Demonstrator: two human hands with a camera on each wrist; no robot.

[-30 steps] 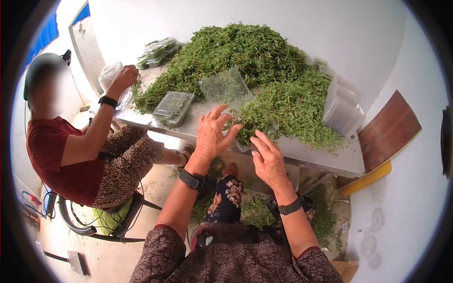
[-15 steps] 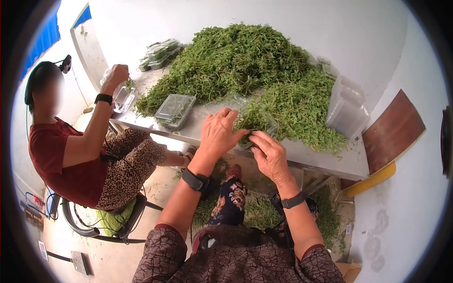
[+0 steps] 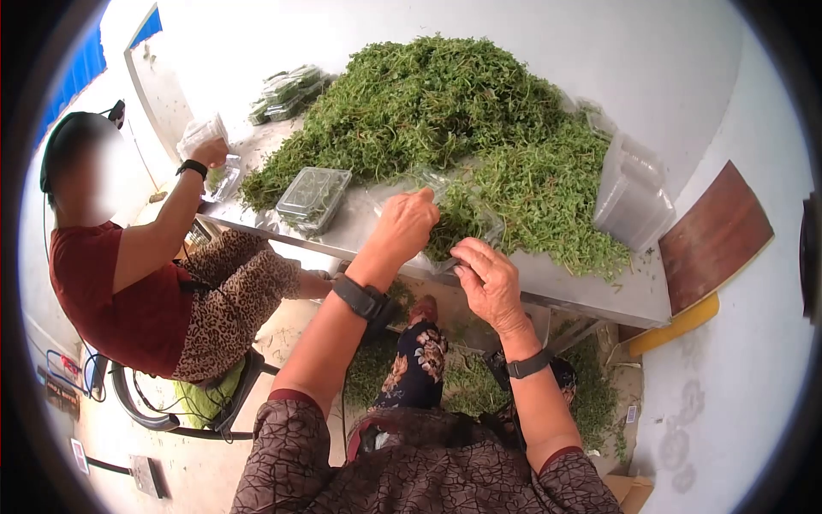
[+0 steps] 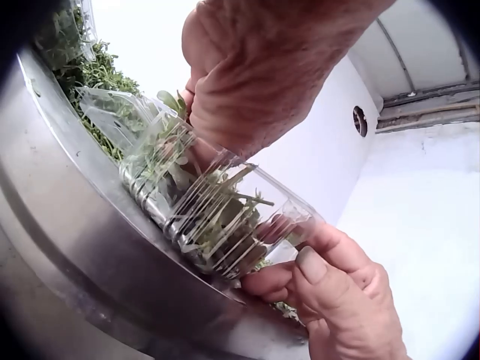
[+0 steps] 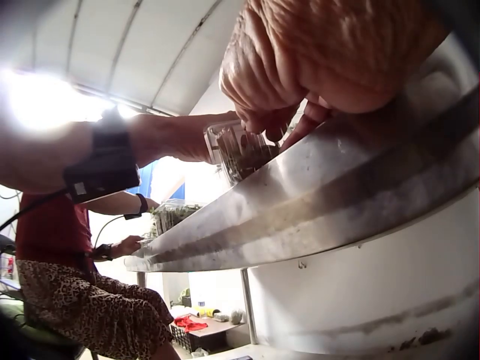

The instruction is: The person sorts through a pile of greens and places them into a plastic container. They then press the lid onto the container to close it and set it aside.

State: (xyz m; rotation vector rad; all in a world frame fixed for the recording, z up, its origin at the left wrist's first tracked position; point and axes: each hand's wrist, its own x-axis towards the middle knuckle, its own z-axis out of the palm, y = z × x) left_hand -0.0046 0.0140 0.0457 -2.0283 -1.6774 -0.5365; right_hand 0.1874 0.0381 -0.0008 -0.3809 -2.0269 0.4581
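Note:
A clear plastic clamshell box [image 4: 217, 202] stands at the table's front edge, with leafy green stems [image 3: 452, 224] inside it. My right hand [image 3: 490, 278] pinches the box's near right corner between thumb and fingers. At the box's left side, my left hand [image 3: 401, 230] is bent down over the greens; its fingertips are mostly hidden, and I cannot tell whether they grip stems. The open lid [image 4: 120, 116] lies beyond the box. A closed, filled clamshell box [image 3: 313, 199] sits to the left of my left hand.
A large heap of greens [image 3: 445, 103] covers the back of the metal table [image 3: 599, 295]. Stacked empty boxes [image 3: 632, 195] stand at the right, packed boxes [image 3: 287, 92] at the back left. Another person [image 3: 128, 265] sits at the left, handling a box. Greens litter the floor.
My hands were apart above the box, then met at its front edge. The right hand now holds the corner, while the left has moved up and left with its fingers bent down.

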